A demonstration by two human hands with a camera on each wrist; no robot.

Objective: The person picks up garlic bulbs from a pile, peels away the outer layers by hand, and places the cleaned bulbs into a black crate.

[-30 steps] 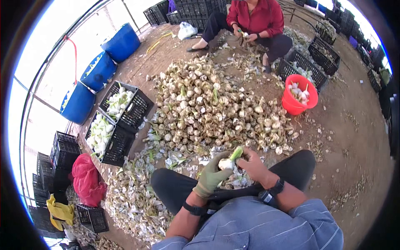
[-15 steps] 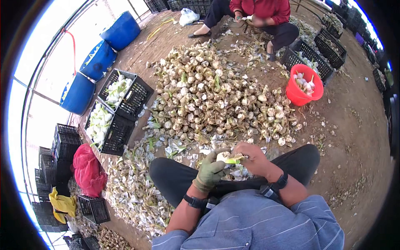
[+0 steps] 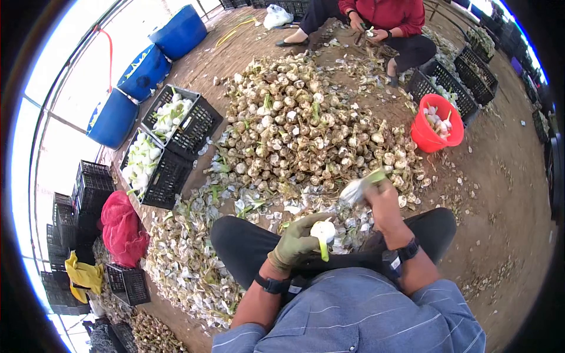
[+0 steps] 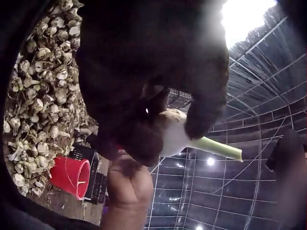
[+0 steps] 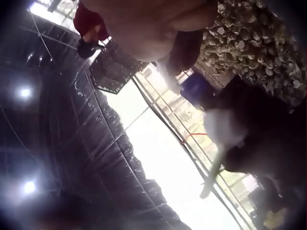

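Observation:
My gloved left hand [image 3: 292, 241] grips a white garlic bulb [image 3: 323, 229] above my lap, its trimmed green stalk pointing toward me. The left wrist view shows the pale bulb [image 4: 173, 136] between dark gloved fingers, its stalk jutting right. My bare right hand [image 3: 382, 203] is apart from the bulb, out to the front right. Between its fingers it pinches a blurred strip of garlic husk [image 3: 353, 192], whitish at one end and greenish at the other. Just beyond the hands lies a large heap of unpeeled garlic [image 3: 306, 129].
Black crates [image 3: 170, 179] of peeled garlic stand at the left, near blue barrels [image 3: 112, 126]. At right is a red bucket [image 3: 425, 132] holding bulbs. Loose peelings [image 3: 182, 273] cover the ground left of my knee. A person in a red shirt [image 3: 385, 15] sits across the heap.
My right hand has parted from the bulb and moved forward and right with the husk strip. The left hand still holds the bulb, whose stalk has turned toward me.

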